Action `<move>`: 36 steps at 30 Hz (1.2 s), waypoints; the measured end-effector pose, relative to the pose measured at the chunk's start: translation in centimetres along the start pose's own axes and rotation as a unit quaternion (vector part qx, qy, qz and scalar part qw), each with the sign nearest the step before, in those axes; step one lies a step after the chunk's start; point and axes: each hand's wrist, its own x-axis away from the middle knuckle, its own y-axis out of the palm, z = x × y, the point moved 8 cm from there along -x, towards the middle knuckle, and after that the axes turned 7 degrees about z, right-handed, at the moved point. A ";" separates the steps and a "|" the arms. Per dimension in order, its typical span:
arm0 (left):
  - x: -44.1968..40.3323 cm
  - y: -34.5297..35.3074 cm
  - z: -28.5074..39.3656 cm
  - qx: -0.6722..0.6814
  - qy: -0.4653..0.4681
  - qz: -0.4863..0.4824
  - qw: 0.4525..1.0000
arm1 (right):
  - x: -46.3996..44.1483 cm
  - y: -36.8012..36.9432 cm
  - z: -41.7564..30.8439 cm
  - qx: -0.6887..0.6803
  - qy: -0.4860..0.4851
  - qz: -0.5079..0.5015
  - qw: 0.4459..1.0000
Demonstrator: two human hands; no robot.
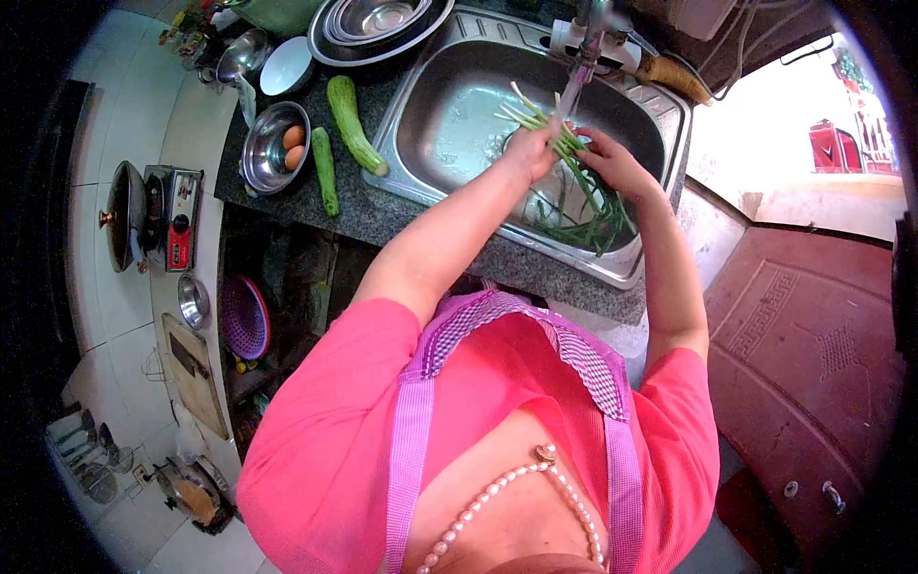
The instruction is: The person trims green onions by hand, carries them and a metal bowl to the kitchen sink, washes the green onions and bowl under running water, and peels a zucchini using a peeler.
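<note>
A bunch of green onions [579,170] is held over the metal sink [430,124], its white ends up and to the left, its green leaves hanging down to the right. My left hand [532,153] is closed round the bunch near the white ends. Beside it, my right hand [617,167] has its fingers curled on the green stalks. Water from the faucet [591,43] runs down onto the onions and my left hand. Some leaves lie low in the sink near its front wall.
Left of the sink on the dark counter are a long green squash [352,124], a shorter one [325,172], a metal bowl [259,148] with two brown eggs [294,145], a white bowl [286,66] and stacked metal basins [330,48]. A stove [182,215] stands farther left.
</note>
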 end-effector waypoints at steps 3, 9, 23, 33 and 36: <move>1.3 0.1 0.4 0.011 -0.035 -0.012 0.999 | -0.7 -0.7 2.3 -0.025 0.077 0.026 0.996; 2.4 -0.2 1.7 -0.013 -0.004 0.013 1.000 | -1.6 -0.7 1.7 -0.016 0.061 0.071 0.995; 2.3 -0.8 1.9 -0.037 0.028 0.047 0.998 | 0.0 1.5 1.7 -0.076 0.120 -0.001 0.990; 1.7 -0.9 0.3 0.011 0.004 0.117 0.993 | 2.1 2.7 1.9 0.023 0.078 0.069 0.994; 1.7 -0.5 0.1 0.032 -0.016 0.077 0.996 | 2.2 2.2 1.9 0.022 0.059 0.094 0.994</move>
